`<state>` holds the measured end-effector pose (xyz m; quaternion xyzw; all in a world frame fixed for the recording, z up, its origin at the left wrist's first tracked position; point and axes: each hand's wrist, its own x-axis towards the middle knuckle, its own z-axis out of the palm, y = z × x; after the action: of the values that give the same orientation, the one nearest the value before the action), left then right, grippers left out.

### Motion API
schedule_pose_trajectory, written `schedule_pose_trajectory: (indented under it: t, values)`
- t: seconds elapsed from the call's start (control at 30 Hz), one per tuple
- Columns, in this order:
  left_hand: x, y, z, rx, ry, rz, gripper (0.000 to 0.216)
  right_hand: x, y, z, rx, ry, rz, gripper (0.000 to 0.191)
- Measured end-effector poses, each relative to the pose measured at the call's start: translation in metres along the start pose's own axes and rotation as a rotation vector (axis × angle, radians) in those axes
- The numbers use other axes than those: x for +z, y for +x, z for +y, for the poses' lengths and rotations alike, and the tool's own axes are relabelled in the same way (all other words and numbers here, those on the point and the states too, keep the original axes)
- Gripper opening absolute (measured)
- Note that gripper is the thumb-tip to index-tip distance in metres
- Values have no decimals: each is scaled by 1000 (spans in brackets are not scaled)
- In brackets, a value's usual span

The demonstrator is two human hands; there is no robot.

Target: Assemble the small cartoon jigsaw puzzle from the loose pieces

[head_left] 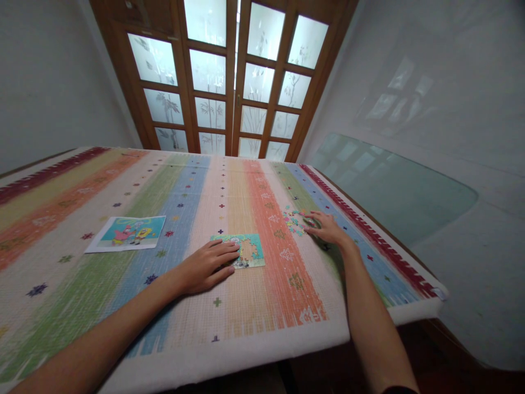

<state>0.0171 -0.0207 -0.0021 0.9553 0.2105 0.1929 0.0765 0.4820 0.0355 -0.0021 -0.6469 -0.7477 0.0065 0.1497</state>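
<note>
A partly filled jigsaw puzzle [256, 253] lies on the cloth-covered table, with a bare tan patch in its middle. My left hand [211, 265] rests flat over its left side, fingers stretched out and hiding part of the picture. To the right is a loose heap of small colourful puzzle pieces [293, 221]. Over the right edge of that heap reaches my right hand [326, 227], thumb and fingers bent but apart; I see no piece held between them. A printed cartoon picture [133, 232] on white paper lies to the left, apart from both hands.
The table wears a striped, patterned cloth [246, 306] whose front edge hangs toward me. Wooden doors with frosted panes [209, 71] stand beyond the far edge. A pale wall [463, 109] and a large glass panel [394, 186] are at the right.
</note>
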Motion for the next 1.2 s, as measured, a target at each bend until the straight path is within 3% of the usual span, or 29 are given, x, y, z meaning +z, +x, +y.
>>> schedule_pose_trajectory:
  t: [0.33,0.6,0.97,1.2]
  values:
    - [2,-2,-3,8,17,15,37,-2,1,-5,41,-17,0,40]
    - [2,-1,-2,14,15,28,36,0,0,-14,20,-85,-59,64]
    - [2,-2,-2,6,2,26,37,-4,-3,6,30,-127,-126,40]
    - [2,-1,-2,6,11,8,37,-10,0,-2,-118,-3,-139,29]
